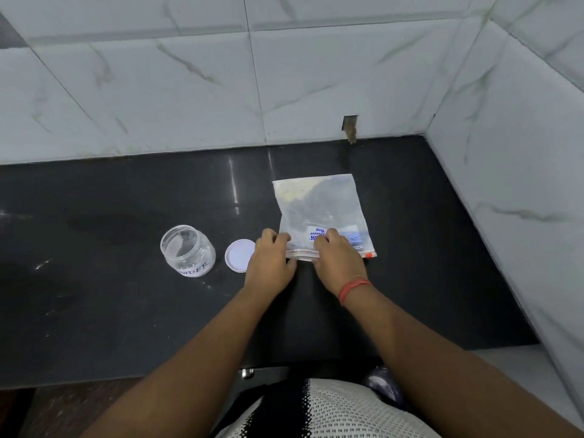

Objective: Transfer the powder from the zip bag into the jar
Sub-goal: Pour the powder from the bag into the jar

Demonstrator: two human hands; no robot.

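Observation:
A clear zip bag (319,207) with a blue printed label lies flat on the dark countertop (126,311), its zip edge toward me. A little pale powder shows near its far end. My left hand (271,260) pinches the left end of the zip edge. My right hand (338,257) grips the same edge just to the right, covering part of it. An orange slider tab (368,255) shows at the zip's right end. A clear plastic jar (188,250) with a handwritten label stands open to the left. Its white lid (238,256) lies between jar and bag.
White marble-look tiled walls (284,83) close off the back and the right side (512,184) of the counter. A small dark notch (350,128) sits at the base of the back wall. The counter's front edge runs just below my forearms.

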